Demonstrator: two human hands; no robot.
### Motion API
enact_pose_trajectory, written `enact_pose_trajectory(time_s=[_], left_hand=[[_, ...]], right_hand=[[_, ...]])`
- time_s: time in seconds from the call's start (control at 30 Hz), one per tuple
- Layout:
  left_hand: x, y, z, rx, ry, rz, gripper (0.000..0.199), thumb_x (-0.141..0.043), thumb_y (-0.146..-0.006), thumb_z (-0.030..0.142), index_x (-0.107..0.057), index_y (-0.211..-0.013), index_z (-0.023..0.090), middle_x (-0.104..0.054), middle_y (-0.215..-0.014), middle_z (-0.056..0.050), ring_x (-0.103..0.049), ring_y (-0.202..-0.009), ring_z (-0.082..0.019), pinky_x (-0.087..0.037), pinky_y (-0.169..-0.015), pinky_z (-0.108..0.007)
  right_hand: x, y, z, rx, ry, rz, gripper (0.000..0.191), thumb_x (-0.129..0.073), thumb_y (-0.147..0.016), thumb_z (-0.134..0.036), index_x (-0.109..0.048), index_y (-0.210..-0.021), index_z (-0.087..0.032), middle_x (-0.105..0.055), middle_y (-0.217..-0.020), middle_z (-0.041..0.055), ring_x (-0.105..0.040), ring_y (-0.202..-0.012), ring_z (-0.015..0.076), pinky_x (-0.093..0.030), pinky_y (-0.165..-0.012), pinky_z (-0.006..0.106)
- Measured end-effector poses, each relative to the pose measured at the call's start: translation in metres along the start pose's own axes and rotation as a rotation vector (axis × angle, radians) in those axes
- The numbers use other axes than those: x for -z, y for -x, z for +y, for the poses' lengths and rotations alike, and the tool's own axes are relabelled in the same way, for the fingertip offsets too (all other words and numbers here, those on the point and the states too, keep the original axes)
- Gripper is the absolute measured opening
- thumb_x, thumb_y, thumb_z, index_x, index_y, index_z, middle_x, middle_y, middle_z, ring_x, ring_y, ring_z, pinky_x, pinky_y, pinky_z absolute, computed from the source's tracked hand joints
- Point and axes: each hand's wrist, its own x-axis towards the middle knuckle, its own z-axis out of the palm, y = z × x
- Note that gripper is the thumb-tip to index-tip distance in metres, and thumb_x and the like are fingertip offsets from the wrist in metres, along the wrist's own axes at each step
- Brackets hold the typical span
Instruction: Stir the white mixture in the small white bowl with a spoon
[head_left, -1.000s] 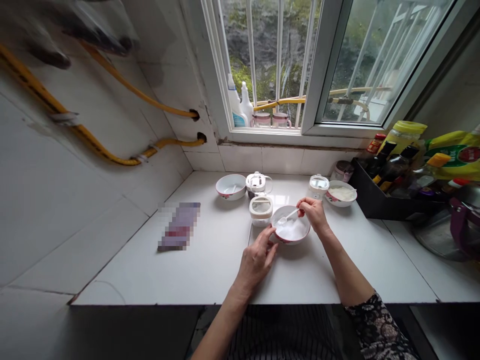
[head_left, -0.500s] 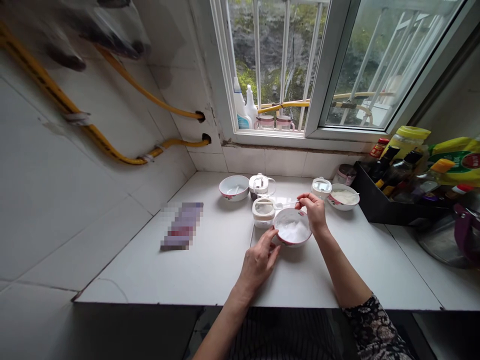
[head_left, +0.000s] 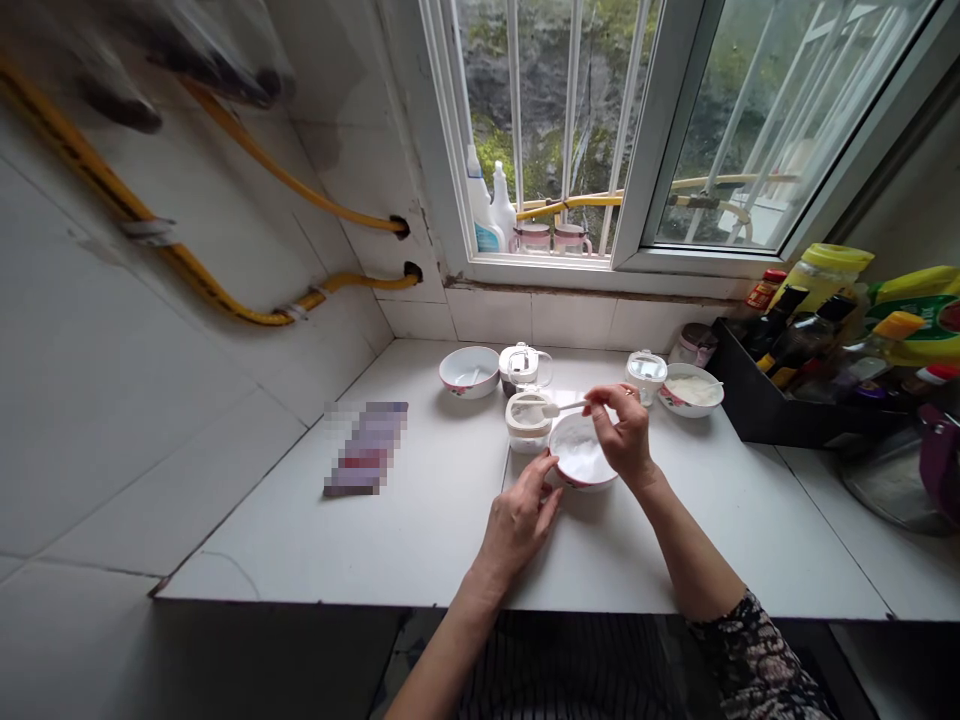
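Note:
My left hand (head_left: 521, 515) steadies a white bowl (head_left: 581, 460) by its near left rim, thumb and fingers against its side. White powdery or granular stuff lies inside the bowl. Between the fingertips of my right hand (head_left: 622, 430) is the handle of a small white spoon (head_left: 562, 407). The spoon's head is at the right edge of a square seasoning jar (head_left: 529, 425), which stands just left of the bowl. White contents show through the jar's clear lower part. I cannot tell how much the spoon carries.
Behind stand another bowl (head_left: 469, 374) with a spoon in it, a dark-filled jar (head_left: 521, 368), a third jar (head_left: 646, 375) and a bowl of pale contents (head_left: 691, 392). A black box (head_left: 795, 420) of bottles sits right. A blurred packet (head_left: 367, 450) lies left.
My right hand has shifted slightly left with the spoon, bringing its head closer to the jar's opening. My left hand stays at the bowl's rim.

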Motion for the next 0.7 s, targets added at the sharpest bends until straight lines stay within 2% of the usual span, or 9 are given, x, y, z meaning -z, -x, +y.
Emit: enact_pose_trajectory(time_s=[0.13,0.4,0.47,0.6,0.7], left_hand=[[0.001,0.0,0.0,0.028,-0.013,-0.014,0.04,-0.053,-0.092,0.013,-0.047,-0.13,0.024,-0.064,-0.131,-0.01,-0.072,-0.074,-0.013,-0.06,-0.07,-0.026],[0.002,0.0,0.0,0.029,-0.007,-0.012,0.039,-0.054,-0.092,0.013,-0.049,-0.13,0.023,-0.068,-0.122,-0.008,-0.072,-0.072,-0.012,-0.059,-0.071,-0.024],[0.001,0.001,0.0,0.031,-0.01,-0.01,0.04,-0.054,-0.092,0.012,-0.049,-0.13,0.023,-0.069,-0.12,-0.008,-0.072,-0.071,-0.011,-0.059,-0.07,-0.024],[0.001,0.0,0.0,0.032,-0.004,-0.008,0.041,-0.055,-0.091,0.011,-0.049,-0.13,0.023,-0.069,-0.119,-0.008,-0.071,-0.069,-0.011,-0.059,-0.07,-0.023],[0.001,0.0,0.001,0.03,0.005,-0.009,0.041,-0.054,-0.091,0.011,-0.049,-0.129,0.023,-0.069,-0.119,-0.008,-0.071,-0.071,-0.011,-0.058,-0.07,-0.023]], right_hand=[[0.013,0.002,0.013,-0.199,0.017,-0.072,0.016,-0.048,-0.075,-0.016,-0.058,-0.066,-0.024,-0.063,-0.057,-0.0018,-0.057,-0.064,0.019,-0.044,-0.083,0.036],[0.0,0.009,0.014,-0.233,0.019,-0.275,0.016,-0.046,-0.07,-0.019,-0.055,-0.058,-0.022,-0.063,-0.057,-0.0008,-0.052,-0.057,0.0151,-0.042,-0.086,0.036],[-0.001,0.009,0.013,-0.288,-0.023,-0.283,0.015,-0.045,-0.068,-0.019,-0.054,-0.056,-0.022,-0.06,-0.053,-0.0017,-0.049,-0.053,0.0139,-0.043,-0.081,0.033],[0.003,0.007,0.014,-0.499,-0.167,-0.246,0.014,-0.045,-0.065,-0.023,-0.056,-0.056,-0.023,-0.053,-0.046,-0.0029,-0.047,-0.047,0.0136,-0.04,-0.057,0.027],[0.007,0.004,0.018,-0.622,-0.265,-0.196,0.014,-0.046,-0.062,-0.026,-0.058,-0.056,-0.022,-0.053,-0.045,-0.0028,-0.047,-0.046,0.0133,-0.037,-0.052,0.026]])
